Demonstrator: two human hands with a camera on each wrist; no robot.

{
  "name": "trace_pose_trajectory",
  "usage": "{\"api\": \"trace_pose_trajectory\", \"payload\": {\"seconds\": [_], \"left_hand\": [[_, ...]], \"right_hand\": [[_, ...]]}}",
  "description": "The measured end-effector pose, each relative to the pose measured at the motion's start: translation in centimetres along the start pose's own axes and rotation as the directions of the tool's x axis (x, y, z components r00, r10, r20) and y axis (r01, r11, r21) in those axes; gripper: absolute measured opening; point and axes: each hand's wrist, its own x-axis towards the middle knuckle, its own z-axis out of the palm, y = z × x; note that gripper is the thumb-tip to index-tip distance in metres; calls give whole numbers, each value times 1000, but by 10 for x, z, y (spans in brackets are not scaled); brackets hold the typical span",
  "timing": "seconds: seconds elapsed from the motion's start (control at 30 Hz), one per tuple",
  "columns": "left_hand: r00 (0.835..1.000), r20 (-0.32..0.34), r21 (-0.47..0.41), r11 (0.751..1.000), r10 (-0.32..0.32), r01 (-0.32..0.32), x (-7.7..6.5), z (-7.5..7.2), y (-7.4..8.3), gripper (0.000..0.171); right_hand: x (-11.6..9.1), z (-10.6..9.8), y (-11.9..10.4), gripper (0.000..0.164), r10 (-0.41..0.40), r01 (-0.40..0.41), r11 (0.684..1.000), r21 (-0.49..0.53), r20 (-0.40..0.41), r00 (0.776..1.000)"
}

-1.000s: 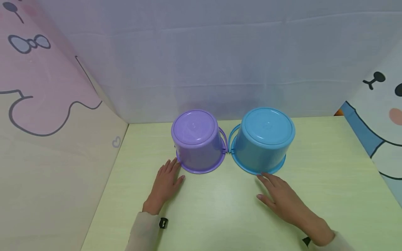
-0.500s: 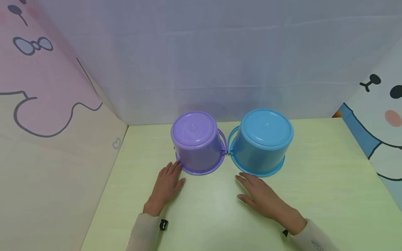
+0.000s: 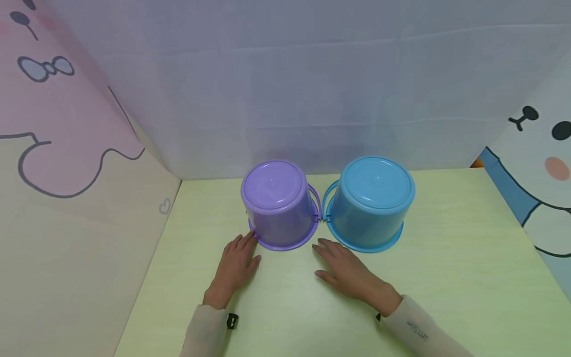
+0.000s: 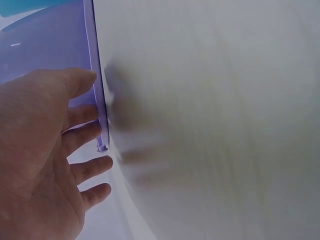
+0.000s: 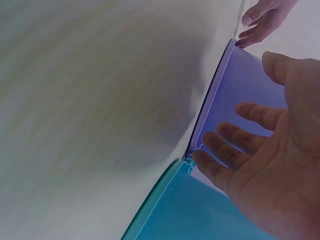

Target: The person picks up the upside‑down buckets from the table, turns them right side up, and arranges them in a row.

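A purple bucket stands upside down on the table, its round base facing up. To its right is an upturned blue bucket, and the two handles meet between them. My left hand lies at the purple bucket's front left, fingertips at its rim; whether they press on it I cannot tell. In front of the gap between the buckets is my right hand, fingers loosely extended and holding nothing. The right wrist view shows its fingers spread near both rims. Whatever may be under the buckets is hidden.
The pale yellow-green table ends at a whitish cloth close behind the buckets. A pink and cream cartoon panel borders the left side, and a white and blue cartoon panel the right.
My right hand has moved left, from the front rim of the blue bucket to the gap between the buckets. The left hand and both buckets have stayed in place.
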Motion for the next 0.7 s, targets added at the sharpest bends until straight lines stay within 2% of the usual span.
{"api": "trace_pose_trajectory", "payload": {"seconds": [0.43, 0.7], "left_hand": [[1000, -12, -7, 1000, -18, 18, 1, 0, 2, 54], [1000, -11, 1, 1000, -20, 20, 1, -1, 3, 55]], "right_hand": [[25, 8, -6, 65, -5, 6, 1000, -20, 46, 999], [32, 11, -12, 66, 30, -29, 999, -16, 53, 998]]}}
